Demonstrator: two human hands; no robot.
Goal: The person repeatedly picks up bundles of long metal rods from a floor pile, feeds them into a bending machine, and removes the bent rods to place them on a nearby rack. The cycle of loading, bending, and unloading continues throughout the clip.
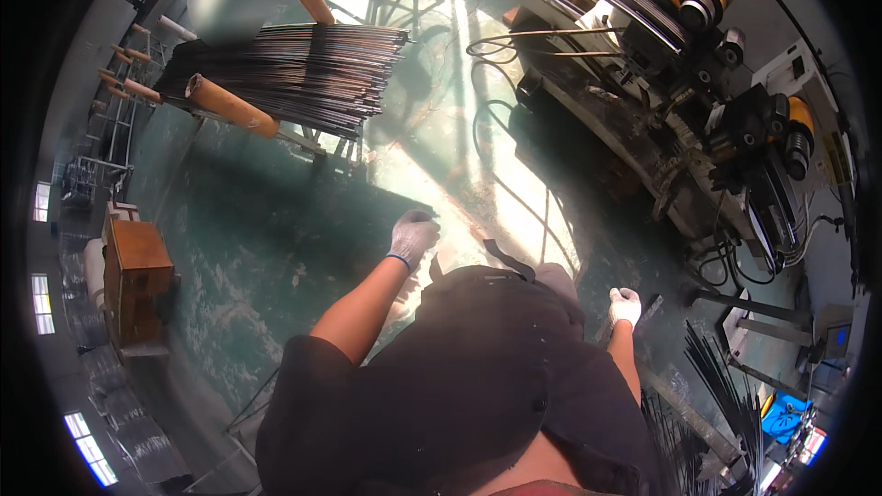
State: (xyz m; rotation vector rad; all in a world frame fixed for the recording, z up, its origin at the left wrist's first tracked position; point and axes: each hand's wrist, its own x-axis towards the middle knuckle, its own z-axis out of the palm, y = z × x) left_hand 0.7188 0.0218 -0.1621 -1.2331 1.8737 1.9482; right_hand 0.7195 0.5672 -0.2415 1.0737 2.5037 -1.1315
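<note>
My left hand [415, 235], in a white knit glove with a blue cuff edge, hangs over the green floor [276, 248] in front of me. Its fingers are curled in, and I see nothing between them. At my right side, my right hand [625, 307] wears a white glove too and is closed like a fist, with no object showing in it. Both arms are apart from everything around. Ahead on the left, a stack of long dark rods [294, 69] lies on a rack between upright brown tubes [230, 107]; neither hand touches it.
A long machine [643, 110] with yellow-topped cylinders and hanging cables stands along the right. A wooden cabinet [138, 262] stands at left. Thin dark rods [721, 367] and a blue object [784, 415] are at lower right. A hose [478, 129] lies on the sunlit floor.
</note>
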